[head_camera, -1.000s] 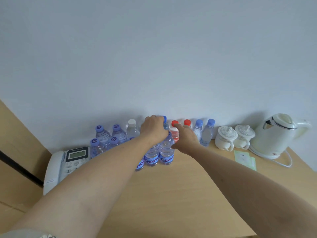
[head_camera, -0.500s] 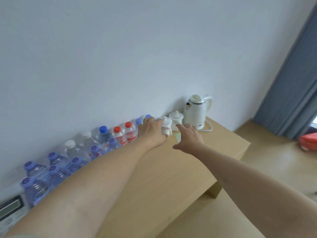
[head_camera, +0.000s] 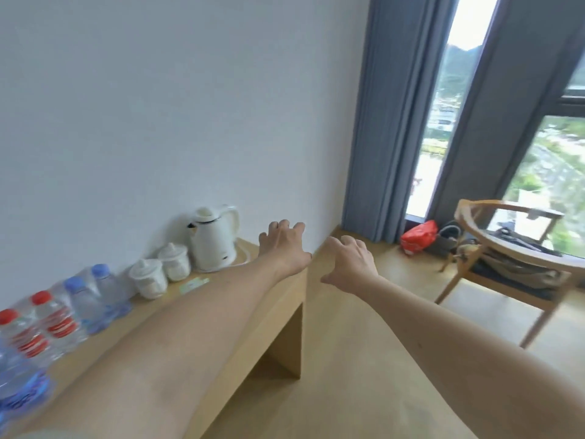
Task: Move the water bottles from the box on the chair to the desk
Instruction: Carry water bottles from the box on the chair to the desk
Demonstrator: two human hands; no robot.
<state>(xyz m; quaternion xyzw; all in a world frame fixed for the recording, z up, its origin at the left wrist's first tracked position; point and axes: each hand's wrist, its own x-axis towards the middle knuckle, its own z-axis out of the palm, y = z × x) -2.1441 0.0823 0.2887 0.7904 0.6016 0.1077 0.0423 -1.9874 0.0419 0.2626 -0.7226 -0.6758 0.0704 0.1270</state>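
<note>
Left hand: I see my left hand (head_camera: 282, 245) stretched out over the far end of the desk (head_camera: 272, 315), fingers loosely spread and slightly bent, holding nothing.
Right hand: my right hand (head_camera: 349, 263) reaches out beside it, past the desk's end and over the floor (head_camera: 357, 369), fingers relaxed and parted, thumb out to the left, also holding nothing.
Hands together: near each other, not touching.
Bottles: the water bottles (head_camera: 57, 321) stand on the desk in a row along the wall (head_camera: 158, 106), at the left of my view; two have red caps and red labels, two beyond them have blue caps, and one more with a blue label sits blurred at the lower left edge.
Cups: two white lidded cups (head_camera: 160, 272) stand just past the blue-capped bottles, side by side.
Kettle: a white kettle (head_camera: 213, 237) sits on its base beyond the cups, near my left hand.
Card: a small pale green card (head_camera: 193, 285) lies flat on the desk in front of the cups.
Chair: a wooden chair (head_camera: 506, 267) stands at the right, well apart from the desk, with dark things on its seat; I cannot tell whether a box is among them.
Bag: a red bag (head_camera: 418, 236) lies on the floor by the curtain (head_camera: 395, 122).
</note>
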